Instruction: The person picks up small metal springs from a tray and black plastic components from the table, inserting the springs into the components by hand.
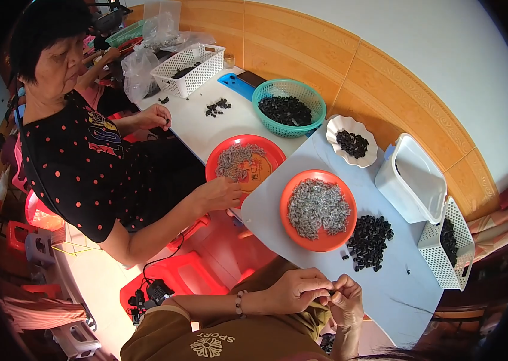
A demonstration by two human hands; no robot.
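Observation:
My left hand (303, 291), with a beaded bracelet at its wrist, and my right hand (346, 301) meet at the table's near edge, fingertips pinched together. Between them is a small black part (330, 293), mostly covered by the fingers. Just beyond my hands a heap of small black parts (369, 242) lies on the pale table (407, 301). Beside the heap stands an orange-red plate (289, 228) piled with small silvery metal pieces (319, 207). Their exact kind is too small to make out.
A scalloped white dish (334, 126), a white tub (416, 180), a white perforated basket (431, 246) and a green basket (260, 123) stand along the back. To my left, a co-worker (79, 150) reaches over a red plate (278, 156). A red stool (188, 274) stands below.

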